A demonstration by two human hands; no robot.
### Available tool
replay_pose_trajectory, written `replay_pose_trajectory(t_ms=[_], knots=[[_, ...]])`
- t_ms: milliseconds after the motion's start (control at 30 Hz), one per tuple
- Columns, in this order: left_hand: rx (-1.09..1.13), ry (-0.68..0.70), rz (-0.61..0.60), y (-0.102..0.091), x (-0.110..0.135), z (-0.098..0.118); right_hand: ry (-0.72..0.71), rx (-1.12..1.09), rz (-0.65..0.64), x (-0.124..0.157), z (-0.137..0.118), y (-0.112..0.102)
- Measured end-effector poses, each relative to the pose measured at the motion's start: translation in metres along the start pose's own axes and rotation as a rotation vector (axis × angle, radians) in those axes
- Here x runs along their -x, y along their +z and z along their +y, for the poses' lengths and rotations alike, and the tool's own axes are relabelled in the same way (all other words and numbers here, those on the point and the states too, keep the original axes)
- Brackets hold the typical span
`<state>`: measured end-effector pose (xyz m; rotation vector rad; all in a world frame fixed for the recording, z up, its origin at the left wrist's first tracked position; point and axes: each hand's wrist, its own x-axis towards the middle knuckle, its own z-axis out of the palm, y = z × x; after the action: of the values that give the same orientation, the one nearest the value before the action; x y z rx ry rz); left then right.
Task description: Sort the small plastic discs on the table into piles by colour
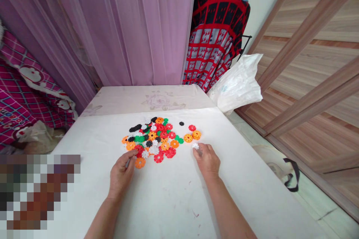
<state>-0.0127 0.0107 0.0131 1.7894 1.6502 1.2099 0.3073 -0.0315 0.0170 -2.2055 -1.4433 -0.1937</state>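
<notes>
White disc sits pinched in right grip; left grip, hold unclear, touches a red disc; cloth lettering is blurred.

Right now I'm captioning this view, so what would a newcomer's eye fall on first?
Probably the multicoloured pile of notched discs on the table, with the left hand at its near left edge. The right hand, right of the pile, holds a white disc. Beyond the table's far right corner, the red-patterned cloth stands out beside the purple curtain.

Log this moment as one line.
left hand: at red flower-shaped plastic disc | right hand: pinching white flower-shaped plastic disc | beyond right hand: orange flower-shaped plastic discs | alongside: multicoloured disc pile
</notes>
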Motion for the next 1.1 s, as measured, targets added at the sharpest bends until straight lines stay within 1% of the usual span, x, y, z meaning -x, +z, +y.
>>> replay_pose_trajectory(t_ms=[233, 333, 467, 533, 733, 933, 1100], knots=[[-0.010, 0.007, -0.004, 0.000, 0.000, -0.001, -0.024, 0.018, 0.041, 0.001, 0.000, 0.002], [-0.010, 0.008, -0.007, -0.001, -0.001, 0.000, -0.078, 0.001, 0.044, 0.006, -0.002, 0.000], [-0.023, 0.006, -0.007, -0.002, -0.001, 0.002, -0.217, -0.012, -0.017, 0.015, -0.009, -0.004], [-0.025, 0.015, -0.006, -0.002, -0.001, 0.002, -0.242, -0.003, -0.057, 0.017, -0.013, -0.005], [-0.022, 0.006, -0.009, -0.002, -0.001, 0.001, -0.182, 0.042, -0.113, 0.015, -0.014, -0.004], [-0.013, -0.010, -0.006, -0.001, -0.001, -0.001, -0.134, 0.040, -0.109, 0.012, -0.011, -0.003], [-0.014, 0.010, 0.014, 0.001, -0.001, -0.004, -0.114, 0.030, -0.098, 0.010, -0.010, -0.001]])
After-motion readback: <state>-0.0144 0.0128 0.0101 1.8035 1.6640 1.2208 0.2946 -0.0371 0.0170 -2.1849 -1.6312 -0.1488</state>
